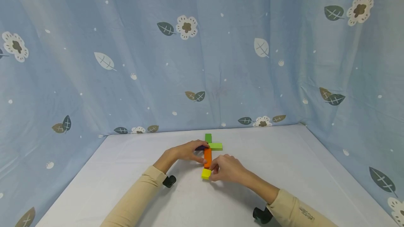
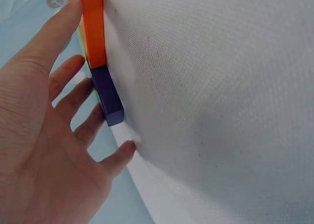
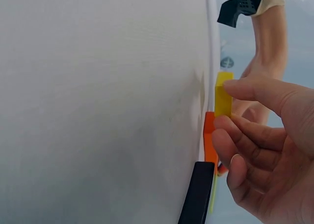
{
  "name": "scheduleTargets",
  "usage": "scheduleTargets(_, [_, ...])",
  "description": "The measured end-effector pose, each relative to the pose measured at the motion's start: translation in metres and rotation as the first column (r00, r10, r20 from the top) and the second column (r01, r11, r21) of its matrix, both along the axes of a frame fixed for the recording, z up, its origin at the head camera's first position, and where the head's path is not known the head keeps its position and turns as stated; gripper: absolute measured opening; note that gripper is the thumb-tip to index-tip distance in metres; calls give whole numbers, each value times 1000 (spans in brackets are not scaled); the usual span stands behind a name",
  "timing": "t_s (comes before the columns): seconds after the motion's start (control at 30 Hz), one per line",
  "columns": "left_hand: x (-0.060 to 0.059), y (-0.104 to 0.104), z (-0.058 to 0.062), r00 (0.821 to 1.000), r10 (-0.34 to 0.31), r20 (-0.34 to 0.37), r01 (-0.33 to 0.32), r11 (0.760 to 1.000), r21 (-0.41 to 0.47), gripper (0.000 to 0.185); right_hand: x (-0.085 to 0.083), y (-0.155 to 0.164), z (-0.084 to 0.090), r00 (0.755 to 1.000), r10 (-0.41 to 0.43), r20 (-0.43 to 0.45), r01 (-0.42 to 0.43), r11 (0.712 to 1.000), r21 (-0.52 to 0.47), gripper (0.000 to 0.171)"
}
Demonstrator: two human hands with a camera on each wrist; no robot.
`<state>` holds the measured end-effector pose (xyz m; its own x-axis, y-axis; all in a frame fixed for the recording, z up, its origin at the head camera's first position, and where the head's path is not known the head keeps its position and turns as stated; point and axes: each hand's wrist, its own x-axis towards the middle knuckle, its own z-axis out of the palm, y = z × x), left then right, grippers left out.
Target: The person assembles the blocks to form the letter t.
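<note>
Near the middle of the table, an orange block (image 1: 207,158) lies lengthwise, with a purple block (image 2: 107,95) and a light green block (image 1: 216,146) crossing at its far end. Beyond them is a darker green block (image 1: 208,138). My left hand (image 1: 190,150) touches the orange block with its thumb, and its other fingers spread loosely by the purple one. Between thumb and fingertips my right hand (image 1: 229,169) pinches a yellow block (image 3: 223,94) just off the orange block's near end. A black block (image 3: 196,193) shows below the fingers in the right wrist view.
White cloth covers the table (image 1: 284,171). A blue patterned curtain (image 1: 221,62) stands along its back and sides. Each wrist carries a small black camera; the right one (image 1: 262,215) sits low over the cloth.
</note>
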<state>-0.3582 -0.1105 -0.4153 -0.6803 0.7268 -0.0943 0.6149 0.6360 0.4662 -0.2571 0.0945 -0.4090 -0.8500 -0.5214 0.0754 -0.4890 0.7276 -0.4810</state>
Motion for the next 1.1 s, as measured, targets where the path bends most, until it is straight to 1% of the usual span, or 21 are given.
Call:
scheduleTargets(0.13, [1,0,1,1000,3,2,-3,1000,-3,65,0,3,-2,1000,-20,0,20,1000,14,27])
scheduleTargets(0.37, [0,0,0,1000,0,-5,0,1000,-20,64,0,4,-4,1000,-17,-7,17,1000,23,28])
scheduleTargets(0.63, [0,0,-1,1000,1,0,-1,1000,-13,63,1,6,-3,999,-35,-17,36,999,39,27])
scheduleTargets(0.83, [-2,-1,-1,1000,9,10,-9,1000,-10,63,3,6,-3,999,-48,-7,49,998,42,26])
scheduleTargets(1.1, [-3,-1,-2,1000,6,3,-6,1000,-13,64,3,4,-4,998,-68,-9,68,996,58,26])
